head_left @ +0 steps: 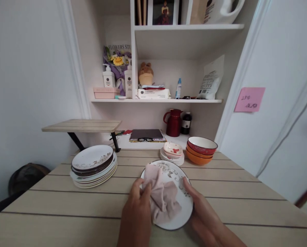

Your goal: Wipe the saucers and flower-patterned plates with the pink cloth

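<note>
A white plate [185, 209] with a dark rim and a brown floral pattern is held tilted above the table, between my two hands. On its face lies a crumpled pink cloth [163, 197]. My left hand [138, 202] grips the cloth at the plate's left edge, fingers curled with the thumb pressed against it. My right hand [201, 206] clasps the plate's right edge, thumb on the upper face and the other fingers hidden underneath.
A stack of plates [93, 157] stands left, beside a small raised shelf [82, 126]. Behind my plate are small dishes [172, 157] and stacked bowls [199, 156]. A red jug [174, 123], a dark bottle [186, 123] and a laptop [146, 134] sit at the back.
</note>
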A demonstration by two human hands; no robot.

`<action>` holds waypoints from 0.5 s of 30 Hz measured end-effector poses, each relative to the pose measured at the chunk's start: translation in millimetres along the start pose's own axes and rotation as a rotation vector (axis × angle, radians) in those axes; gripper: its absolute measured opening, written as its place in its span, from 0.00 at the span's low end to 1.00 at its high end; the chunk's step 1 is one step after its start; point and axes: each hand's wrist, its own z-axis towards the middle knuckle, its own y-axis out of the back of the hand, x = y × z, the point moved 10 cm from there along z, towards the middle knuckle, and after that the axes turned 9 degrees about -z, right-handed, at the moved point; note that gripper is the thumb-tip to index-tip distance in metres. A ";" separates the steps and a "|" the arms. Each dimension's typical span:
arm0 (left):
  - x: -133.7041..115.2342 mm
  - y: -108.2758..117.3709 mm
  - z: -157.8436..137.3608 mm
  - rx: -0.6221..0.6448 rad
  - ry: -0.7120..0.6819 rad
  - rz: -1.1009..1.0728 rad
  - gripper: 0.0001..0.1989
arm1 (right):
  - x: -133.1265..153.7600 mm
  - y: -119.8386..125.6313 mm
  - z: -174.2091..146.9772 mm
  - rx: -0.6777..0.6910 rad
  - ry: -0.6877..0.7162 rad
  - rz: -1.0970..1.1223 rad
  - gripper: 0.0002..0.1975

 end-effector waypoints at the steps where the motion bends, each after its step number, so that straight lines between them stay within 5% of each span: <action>1: 1.7 -0.9 0.0 0.008 0.042 -0.047 0.26 | -0.1 0.5 0.6 -0.004 0.001 -0.003 0.31; 7: -0.5 -16.3 -5.7 0.120 0.186 -0.236 0.24 | -14.2 -0.3 3.7 0.026 -0.044 -0.047 0.34; 12: -14.1 -41.6 -12.3 0.261 0.065 -0.212 0.45 | -15.3 9.0 7.2 -0.023 -0.003 -0.088 0.29; 15: -16.5 -37.9 -5.9 0.224 -0.052 -0.090 0.42 | -17.5 8.0 7.7 -0.014 -0.008 -0.071 0.27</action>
